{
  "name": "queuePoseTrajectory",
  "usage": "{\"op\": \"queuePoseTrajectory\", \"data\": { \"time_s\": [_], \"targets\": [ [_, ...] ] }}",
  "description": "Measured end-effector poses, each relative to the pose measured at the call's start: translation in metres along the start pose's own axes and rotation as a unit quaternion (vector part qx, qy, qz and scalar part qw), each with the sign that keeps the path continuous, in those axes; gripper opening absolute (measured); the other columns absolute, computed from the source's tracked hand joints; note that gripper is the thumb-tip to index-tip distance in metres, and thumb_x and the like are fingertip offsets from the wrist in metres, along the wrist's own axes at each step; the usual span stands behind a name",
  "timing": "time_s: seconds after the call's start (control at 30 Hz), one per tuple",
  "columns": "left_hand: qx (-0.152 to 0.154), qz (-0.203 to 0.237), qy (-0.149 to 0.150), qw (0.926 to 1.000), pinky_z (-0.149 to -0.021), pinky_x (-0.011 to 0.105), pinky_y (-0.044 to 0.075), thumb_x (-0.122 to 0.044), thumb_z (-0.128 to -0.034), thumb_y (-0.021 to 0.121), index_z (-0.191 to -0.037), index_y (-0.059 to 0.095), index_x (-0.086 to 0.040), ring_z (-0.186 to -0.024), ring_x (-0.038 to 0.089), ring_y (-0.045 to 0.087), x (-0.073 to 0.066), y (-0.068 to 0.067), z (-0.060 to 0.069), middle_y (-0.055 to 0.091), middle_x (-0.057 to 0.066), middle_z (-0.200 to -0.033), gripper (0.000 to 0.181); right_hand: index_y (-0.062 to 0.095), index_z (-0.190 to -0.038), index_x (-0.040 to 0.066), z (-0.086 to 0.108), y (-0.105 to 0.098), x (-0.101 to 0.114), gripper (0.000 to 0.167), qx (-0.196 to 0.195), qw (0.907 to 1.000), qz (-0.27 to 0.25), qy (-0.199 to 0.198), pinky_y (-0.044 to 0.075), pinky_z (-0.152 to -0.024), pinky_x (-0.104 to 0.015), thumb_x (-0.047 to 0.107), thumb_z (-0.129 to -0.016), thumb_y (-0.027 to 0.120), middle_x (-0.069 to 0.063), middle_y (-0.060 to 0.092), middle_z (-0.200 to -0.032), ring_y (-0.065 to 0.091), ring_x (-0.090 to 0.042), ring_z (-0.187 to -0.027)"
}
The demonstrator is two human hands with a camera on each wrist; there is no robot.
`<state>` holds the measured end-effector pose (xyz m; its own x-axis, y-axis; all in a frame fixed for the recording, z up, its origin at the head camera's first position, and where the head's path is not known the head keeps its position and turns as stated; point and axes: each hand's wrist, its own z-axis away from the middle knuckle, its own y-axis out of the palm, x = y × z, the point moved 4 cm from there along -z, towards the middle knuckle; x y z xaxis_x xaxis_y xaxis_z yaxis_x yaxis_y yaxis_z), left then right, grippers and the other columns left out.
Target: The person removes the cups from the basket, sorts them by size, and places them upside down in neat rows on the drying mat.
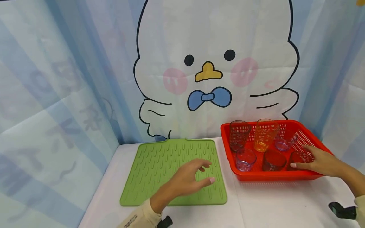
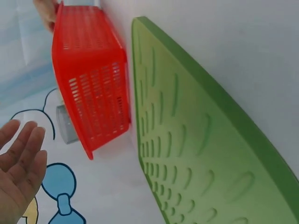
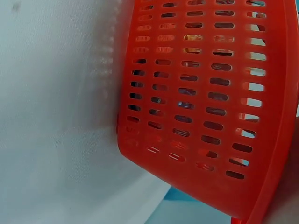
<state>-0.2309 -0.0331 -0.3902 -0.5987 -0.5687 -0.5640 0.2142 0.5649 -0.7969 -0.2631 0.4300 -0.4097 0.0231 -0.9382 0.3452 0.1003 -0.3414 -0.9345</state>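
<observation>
A red plastic basket (image 1: 273,175) holds several clear and tinted drinking glasses. My right hand (image 1: 323,161) reaches over its right side, thumb in front and fingers behind, gripping a dark-looking glass (image 1: 299,156) in the front right corner. Beside that stand another dark-looking glass (image 1: 274,161) and a purplish glass (image 1: 246,160). Behind them are a tall clear glass (image 1: 239,136), a tall amber glass (image 1: 265,136) and a short purple glass (image 1: 285,142). My left hand (image 1: 189,177) hovers with nothing in it, fingers loosely bent, above a green ridged mat (image 1: 148,171).
The mat and basket lie side by side on a white-covered table (image 1: 256,202). Behind them hangs a curtain (image 1: 211,120) with a cartoon bird, and more curtain rises at both sides. In the right wrist view the basket's slotted wall (image 3: 196,102) hides most of the glasses.
</observation>
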Motion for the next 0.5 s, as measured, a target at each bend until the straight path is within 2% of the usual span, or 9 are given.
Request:
{"op": "queuePoseTrajectory", "data": {
  "time_s": [0.2,0.37,0.5],
  "targets": [
    [0.002,0.004,0.018,0.9998,-0.088,0.021,0.053,-0.05,-0.0945,0.066,-0.134,0.059,-0.019,-0.106,0.004,0.061,-0.013,0.006,-0.014,0.065,-0.007,-0.124,0.051,0.03,-0.137,-0.027,-0.003,0.003,-0.005,0.107,0.006,1.0,0.005,0.0,0.05,-0.078,-0.069,0.053,-0.081,0.076,-0.05,0.04,-0.125,0.046,-0.059,-0.103],
    [0.015,0.004,0.031,0.9994,-0.087,0.018,0.052,-0.048,-0.0945,0.066,-0.135,0.059,-0.019,-0.104,0.002,0.061,-0.024,0.012,-0.024,0.065,-0.008,-0.125,0.051,0.034,-0.133,-0.027,-0.003,0.003,-0.005,0.104,-0.001,0.9997,0.011,-0.022,0.052,-0.076,-0.066,0.048,-0.079,0.079,-0.046,0.048,-0.119,0.052,-0.054,-0.098],
    [0.02,0.0,0.042,0.9989,-0.086,0.016,0.052,-0.047,-0.0947,0.066,-0.135,0.06,-0.017,-0.102,0.002,0.062,-0.029,0.016,-0.031,0.066,-0.007,-0.123,0.051,0.039,-0.129,-0.027,-0.004,0.001,-0.006,0.096,-0.004,0.9991,0.004,-0.043,0.056,-0.072,-0.058,0.041,-0.077,0.082,-0.038,0.056,-0.109,0.057,-0.046,-0.093]
  ]
}}
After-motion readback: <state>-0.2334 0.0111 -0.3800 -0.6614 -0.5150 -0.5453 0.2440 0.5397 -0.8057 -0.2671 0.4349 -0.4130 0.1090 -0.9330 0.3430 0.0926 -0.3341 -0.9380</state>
